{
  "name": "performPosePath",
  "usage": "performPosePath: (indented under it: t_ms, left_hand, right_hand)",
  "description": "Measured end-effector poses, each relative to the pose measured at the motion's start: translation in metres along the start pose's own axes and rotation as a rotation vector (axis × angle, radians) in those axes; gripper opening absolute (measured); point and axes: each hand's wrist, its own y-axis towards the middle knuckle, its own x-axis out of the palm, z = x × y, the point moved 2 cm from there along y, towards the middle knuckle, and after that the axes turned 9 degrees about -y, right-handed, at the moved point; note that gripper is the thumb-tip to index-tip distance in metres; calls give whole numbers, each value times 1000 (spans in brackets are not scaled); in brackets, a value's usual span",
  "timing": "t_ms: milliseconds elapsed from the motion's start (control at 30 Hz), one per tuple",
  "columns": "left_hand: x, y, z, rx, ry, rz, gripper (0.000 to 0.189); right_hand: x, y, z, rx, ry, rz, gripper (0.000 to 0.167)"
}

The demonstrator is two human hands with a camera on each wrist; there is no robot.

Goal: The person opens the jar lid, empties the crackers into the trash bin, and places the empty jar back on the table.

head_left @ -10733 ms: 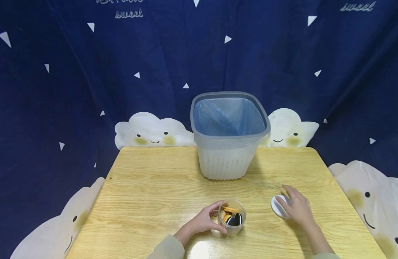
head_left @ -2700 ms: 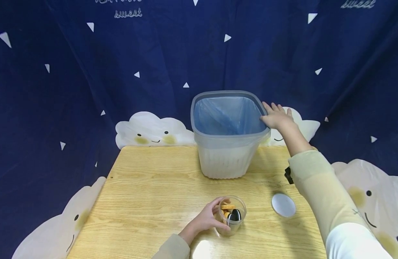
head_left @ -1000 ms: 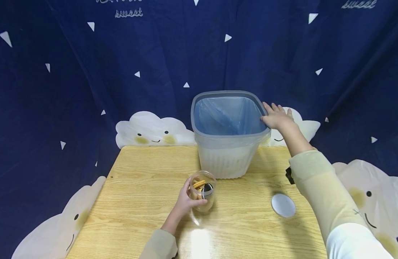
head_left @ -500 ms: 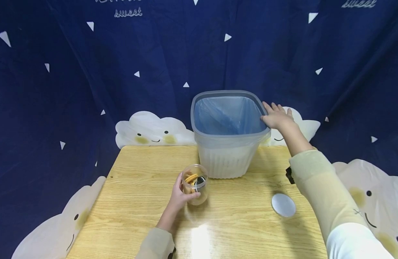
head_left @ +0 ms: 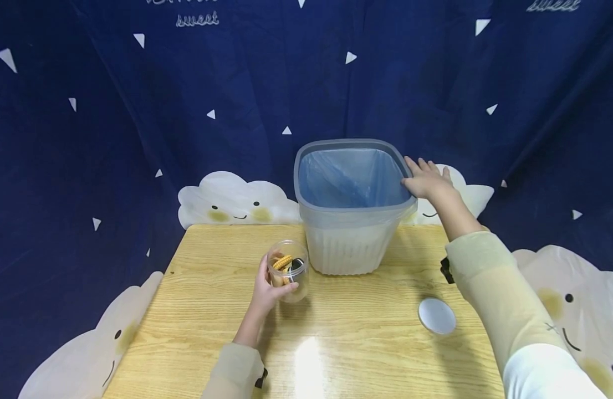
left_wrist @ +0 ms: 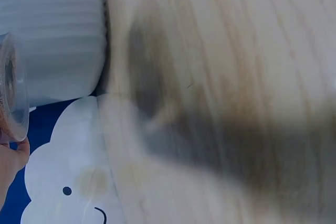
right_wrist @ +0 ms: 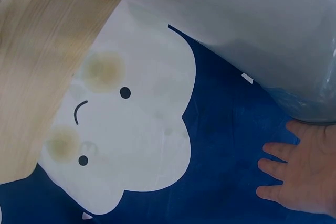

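Observation:
My left hand (head_left: 269, 287) grips a clear plastic jar (head_left: 295, 292) round its side, left of the bin. The jar has no lid on and looks raised off the table, roughly upright. Inside lie yellow biscuits (head_left: 282, 262) and black-and-white sandwich cookies (head_left: 296, 264). Part of the jar (left_wrist: 14, 85) and my left fingertips show at the edge of the left wrist view. My right hand (head_left: 426, 180) rests on the right rim of a waste bin (head_left: 342, 244) lined with a blue bag. Its fingers (right_wrist: 273, 167) are straight and spread.
A round white lid (head_left: 437, 316) lies flat on the wooden table (head_left: 226, 260), below my right forearm. The bin stands at the table's back edge. Behind it hangs a dark blue curtain (head_left: 246, 83) with white triangles and smiling clouds.
My left hand has lifted the jar and carried it leftward and away from me, beside the bin. My right hand, earlier at the lid, moved to the bin's rim and has stayed there.

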Motion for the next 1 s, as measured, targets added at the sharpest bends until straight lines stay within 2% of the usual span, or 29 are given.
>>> performPosePath:
  t_ms: [533, 733, 1000]
  left_hand:
    - [-10, 13, 13, 45, 32, 60, 77]
    - [-12, 19, 18, 81, 38, 81, 77]
    - [-15, 30, 30, 90, 55, 93, 76]
  right_hand:
    - [0, 0, 0, -4, 8, 1, 66]
    - [0, -1, 0, -1, 12, 7, 66]
    - [0, 0, 0, 3, 4, 8, 66]
